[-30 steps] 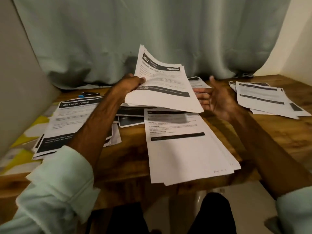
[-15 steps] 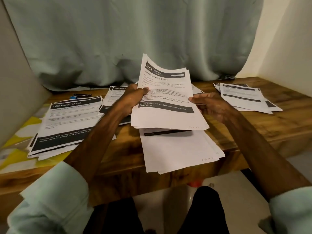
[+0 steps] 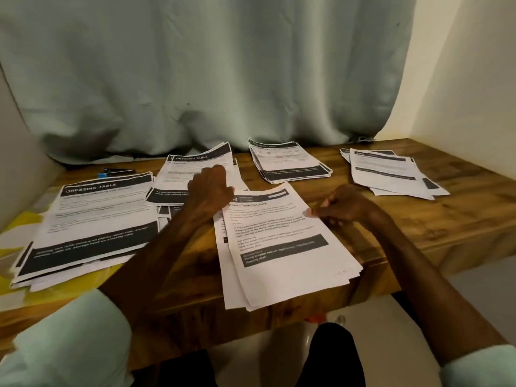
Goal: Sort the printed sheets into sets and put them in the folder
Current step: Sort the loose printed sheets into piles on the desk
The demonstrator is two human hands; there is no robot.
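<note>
Head view is showing a Screen Cleaning Check stack point(image 3: 284, 247) of printed sheets lying flat on the wooden tabletop point(image 3: 452, 219), sheets slightly fanned, near end hanging over the tabletop's front edge. Right hand point(image 3: 344, 206) is sitting at that stack's right edge, its grip pinching the edge of the top sheet between thumb and forefinger, other fingers curling in. Left hand point(image 3: 209, 191) is sitting at the stack's far left corner, back of the hand facing up. Its fingers are curling down out of sight, so I cannot tell whether its grip is pinching anything or just resting. Just behind and left of the stack, partly under the left hand, a small DRESSING TABLE pile point(image 3: 195, 163) is lying with its far sheets lifting a bit. Further left of the stack a big DRESSING TABLE pile point(image 3: 92, 219) is lying fanned out, its left part resting on a yellow patterned cloth point(image 3: 16, 230). Straight behind the stack, apart from it, a third pile point(image 3: 287, 163) is lying close to the curtain point(image 3: 195, 79). Behind and right of the stack, well apart, a fourth loose pile point(image 3: 391, 174) is spreading across the tabletop. Far behind and left of the stack, beyond the big pile, a small black and blue object point(image 3: 116, 172) is lying on the tabletop, too small to identify. Nearer the camera than the stack, a pale left sleeve point(image 3: 69, 339) and right sleeve point(image 3: 480, 367) are showing.
</note>
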